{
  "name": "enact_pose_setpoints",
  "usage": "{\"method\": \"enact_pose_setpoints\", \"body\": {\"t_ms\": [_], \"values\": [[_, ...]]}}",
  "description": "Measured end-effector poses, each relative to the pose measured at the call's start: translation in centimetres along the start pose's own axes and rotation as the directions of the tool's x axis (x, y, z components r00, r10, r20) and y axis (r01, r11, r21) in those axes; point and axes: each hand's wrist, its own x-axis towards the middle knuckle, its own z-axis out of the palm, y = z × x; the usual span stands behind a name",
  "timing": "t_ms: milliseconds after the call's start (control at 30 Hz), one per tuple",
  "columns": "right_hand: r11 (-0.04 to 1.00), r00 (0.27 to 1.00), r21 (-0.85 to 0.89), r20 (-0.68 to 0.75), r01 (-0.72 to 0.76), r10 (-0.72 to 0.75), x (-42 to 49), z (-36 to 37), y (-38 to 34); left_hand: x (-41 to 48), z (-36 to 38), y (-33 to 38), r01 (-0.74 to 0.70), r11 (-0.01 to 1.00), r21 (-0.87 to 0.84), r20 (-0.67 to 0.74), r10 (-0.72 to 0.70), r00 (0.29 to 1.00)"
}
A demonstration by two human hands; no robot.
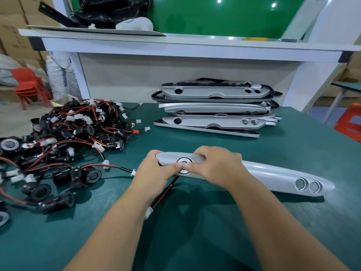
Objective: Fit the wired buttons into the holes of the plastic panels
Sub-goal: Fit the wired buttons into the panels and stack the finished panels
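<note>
Both hands are clamped on the left end of a silver plastic panel (pixel 263 173) that lies lengthwise on the green table mat (pixel 195 241), near the front middle of the work surface. The left hand (pixel 156 170) wraps the panel's rounded tip, fingers curled over the far edge. The right hand (pixel 216 167) grips just beside it, fingers likewise hooked over the top edge. The two thumbs meet on a round wired button (pixel 184 161) seated in the panel's large hole and press on its face, which carries red marks and print too small to read. A red-and-black wire (pixel 164 193) runs from under the panel below the button toward the person and ends in a white connector (pixel 148 212) lying on the mat between the forearms. At the panel's right end two small round holes (pixel 301 183) sit side by side with shiny rims; whether anything fills them cannot be told. To the left lies a tangled pile of wired buttons (pixel 68 133), black bodies with red and black leads and white plugs. Behind the held panel, well apart from it, a stack of panels (pixel 214 108) rests near the back board under a white shelf (pixel 175 46). Red plastic chairs (pixel 27 83) and cardboard boxes (pixel 11 26) stand at the far left
</note>
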Motion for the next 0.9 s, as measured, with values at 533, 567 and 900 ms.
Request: {"method": "enact_pose_setpoints", "body": {"t_ms": [533, 567, 900], "values": [[0.993, 0.991, -0.095, -0.106, 0.075, -0.085, -1.0, 1.1, 0.0, -0.7, 0.3, 0.9, 0.079, 0.992, -0.097, 0.009, -0.079, 0.997], [0.994, 0.992, -0.082, -0.102, 0.072, -0.080, -1.0, 1.1, -0.1, -0.8, 0.4, 1.0, 0.079, 0.992, -0.102, 0.004, -0.079, 0.997], [0.996, 0.990, -0.067, -0.124, 0.054, -0.062, -1.1, 0.8, -0.4, -0.9, 0.6, 0.9, 0.016, 0.999, -0.033, -0.024, -0.017, 1.000]]}}
